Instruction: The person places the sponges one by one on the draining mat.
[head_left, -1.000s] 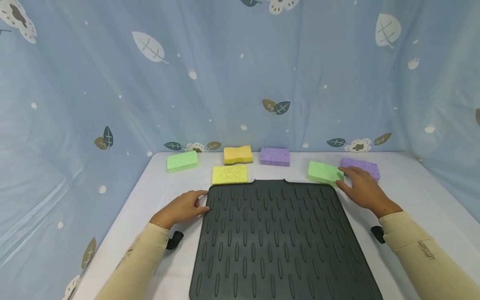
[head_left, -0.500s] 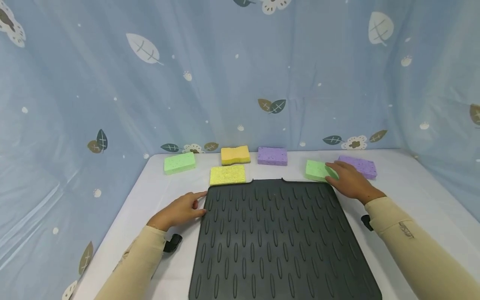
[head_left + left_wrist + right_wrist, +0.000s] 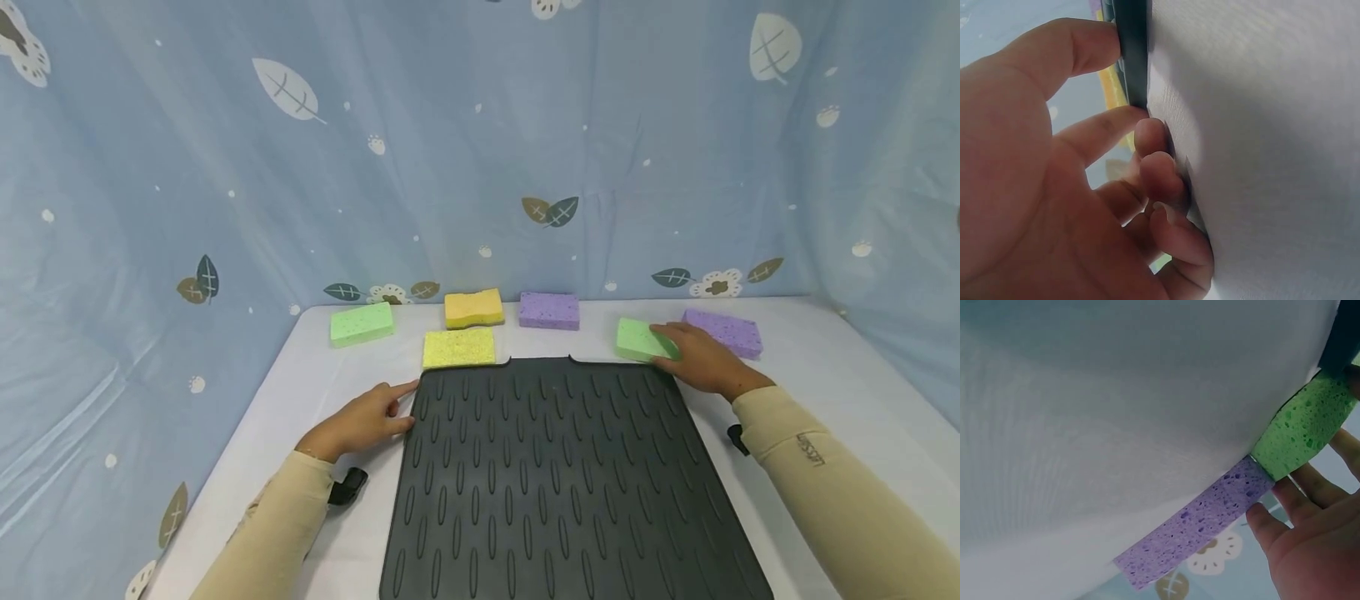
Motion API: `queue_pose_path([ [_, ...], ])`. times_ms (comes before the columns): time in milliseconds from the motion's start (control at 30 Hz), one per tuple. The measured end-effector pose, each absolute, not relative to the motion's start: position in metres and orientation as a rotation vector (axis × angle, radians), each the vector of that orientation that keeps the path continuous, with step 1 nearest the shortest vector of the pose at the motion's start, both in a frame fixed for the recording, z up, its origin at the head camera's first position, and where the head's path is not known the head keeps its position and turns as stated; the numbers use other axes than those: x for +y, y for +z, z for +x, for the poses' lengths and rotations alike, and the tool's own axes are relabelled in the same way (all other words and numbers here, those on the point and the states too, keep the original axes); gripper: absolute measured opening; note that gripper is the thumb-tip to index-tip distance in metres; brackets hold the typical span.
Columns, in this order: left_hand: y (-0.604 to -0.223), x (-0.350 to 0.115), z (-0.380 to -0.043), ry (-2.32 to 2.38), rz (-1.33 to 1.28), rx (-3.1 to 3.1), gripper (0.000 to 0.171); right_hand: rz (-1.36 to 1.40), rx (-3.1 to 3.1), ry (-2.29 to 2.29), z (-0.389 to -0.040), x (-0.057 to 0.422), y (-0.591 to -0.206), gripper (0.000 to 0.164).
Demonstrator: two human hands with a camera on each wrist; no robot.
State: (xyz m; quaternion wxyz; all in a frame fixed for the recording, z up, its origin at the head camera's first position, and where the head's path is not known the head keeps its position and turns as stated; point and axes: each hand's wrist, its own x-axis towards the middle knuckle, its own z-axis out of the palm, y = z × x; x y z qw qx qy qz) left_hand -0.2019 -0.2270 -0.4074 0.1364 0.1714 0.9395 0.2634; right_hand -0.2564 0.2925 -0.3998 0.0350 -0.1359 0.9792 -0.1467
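A dark grey ribbed mat [image 3: 555, 475] lies on the white table. At its left edge is my left hand [image 3: 360, 421]; thumb and index fingertips touch the rim. In the left wrist view, the other fingers [image 3: 1163, 178] of that hand curl against the white cloth beside the mat. My right hand [image 3: 701, 358] grips the right end of a green sponge [image 3: 637, 340] behind the mat's far right corner. The right wrist view shows the green sponge [image 3: 1304, 428] between thumb and fingers, with a purple sponge [image 3: 1197, 522] close by; part of the hand is cut off.
A yellow sponge [image 3: 459, 348] sits at the mat's far edge. Behind it are a yellow-orange sponge [image 3: 474, 308] and a purple sponge [image 3: 549, 311]. Another green sponge [image 3: 362, 325] lies far left. A blue patterned curtain [image 3: 450, 167] hangs behind the table.
My right hand has shifted left onto the green sponge, covering more of its right end. The left hand stays at the mat's edge, its index finger straighter.
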Motion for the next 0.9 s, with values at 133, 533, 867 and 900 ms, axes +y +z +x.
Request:
queue_pose_path([
  [133,-0.407,-0.226,-0.201,0.759,0.476,2.719,0.067,-0.429,3.023,-0.482,-0.256,0.293,-0.402,0.062],
  [533,-0.409,-0.226,-0.200,0.766,0.466,2.719,0.068,-0.403,3.050,-0.538,-0.255,0.290,-0.397,0.061],
  [867,-0.405,-0.224,-0.201,0.755,0.460,2.723,0.067,-0.471,3.086,-0.633,-0.247,0.289,-0.388,0.059],
  [900,-0.404,-0.223,-0.201,0.753,0.466,2.723,0.067,-0.484,3.097,-0.648,-0.245,0.290,-0.387,0.059],
])
